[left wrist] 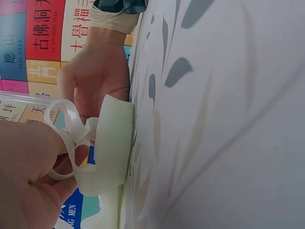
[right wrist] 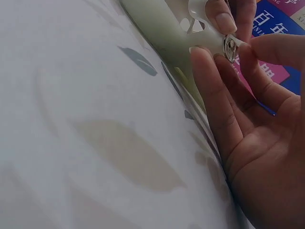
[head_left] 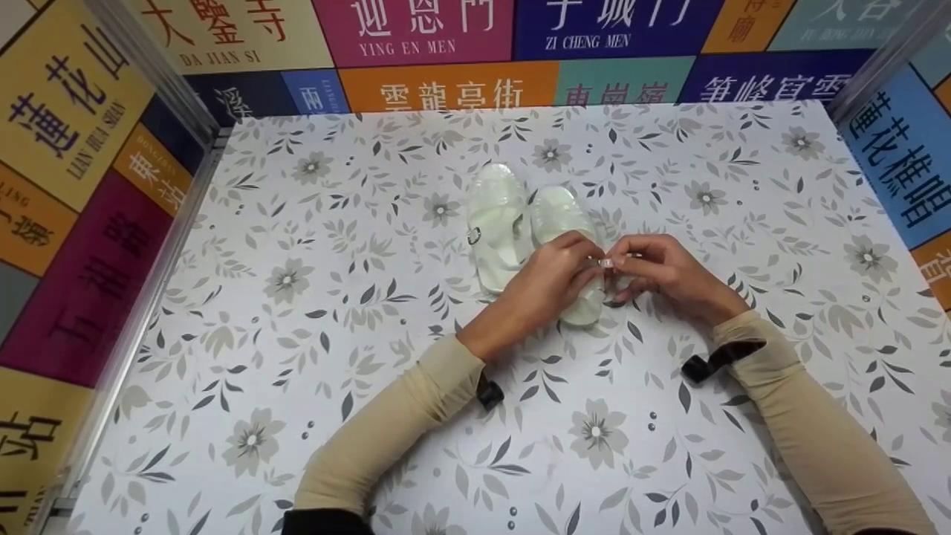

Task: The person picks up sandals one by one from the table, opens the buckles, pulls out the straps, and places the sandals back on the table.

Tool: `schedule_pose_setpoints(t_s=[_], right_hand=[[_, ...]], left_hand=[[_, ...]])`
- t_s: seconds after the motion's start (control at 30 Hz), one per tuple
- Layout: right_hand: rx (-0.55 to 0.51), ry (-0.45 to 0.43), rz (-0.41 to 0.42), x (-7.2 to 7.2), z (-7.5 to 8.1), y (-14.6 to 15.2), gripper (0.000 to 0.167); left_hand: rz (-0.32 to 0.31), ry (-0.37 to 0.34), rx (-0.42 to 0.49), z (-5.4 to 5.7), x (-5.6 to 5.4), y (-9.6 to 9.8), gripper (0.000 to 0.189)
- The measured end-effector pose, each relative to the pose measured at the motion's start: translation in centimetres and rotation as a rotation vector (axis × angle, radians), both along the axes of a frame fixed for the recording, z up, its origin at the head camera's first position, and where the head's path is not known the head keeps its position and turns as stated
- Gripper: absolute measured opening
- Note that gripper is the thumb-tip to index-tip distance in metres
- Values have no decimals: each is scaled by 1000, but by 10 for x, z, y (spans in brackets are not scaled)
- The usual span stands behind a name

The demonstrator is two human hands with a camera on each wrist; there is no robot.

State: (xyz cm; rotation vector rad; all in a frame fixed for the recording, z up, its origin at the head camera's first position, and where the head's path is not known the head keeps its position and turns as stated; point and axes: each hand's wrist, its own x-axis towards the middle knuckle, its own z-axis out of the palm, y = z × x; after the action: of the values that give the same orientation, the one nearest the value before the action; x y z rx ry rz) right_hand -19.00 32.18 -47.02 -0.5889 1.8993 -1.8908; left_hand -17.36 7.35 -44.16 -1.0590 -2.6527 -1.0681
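Two pale green sandals lie side by side on the table. The left sandal (head_left: 496, 215) has its strap across it with a round buckle at its outer side. Over the right sandal (head_left: 561, 212), my left hand (head_left: 553, 271) pinches the strap near the buckle. My right hand (head_left: 665, 275) is at that sandal's outer side, pinching the strap end at the metal buckle (right wrist: 230, 48), as the right wrist view shows. In the left wrist view the pale strap (left wrist: 71, 119) loops up above the thick sole (left wrist: 114, 143). Part of the right sandal is hidden under my left hand.
A white cloth with grey flowers and leaves covers the table (head_left: 297, 357). Colourful panels with printed characters (head_left: 423, 30) stand along the back and both sides. A dark wrist strap with a small camera (head_left: 698, 368) sits on the right sleeve.
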Motion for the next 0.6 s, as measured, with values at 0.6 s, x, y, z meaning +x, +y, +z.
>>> schedule_pose_setpoints(t_s=[0.6], right_hand=[[21,11,4,1,-2,-1,25]], left_hand=[[2,6,28,0,0,-1,22]])
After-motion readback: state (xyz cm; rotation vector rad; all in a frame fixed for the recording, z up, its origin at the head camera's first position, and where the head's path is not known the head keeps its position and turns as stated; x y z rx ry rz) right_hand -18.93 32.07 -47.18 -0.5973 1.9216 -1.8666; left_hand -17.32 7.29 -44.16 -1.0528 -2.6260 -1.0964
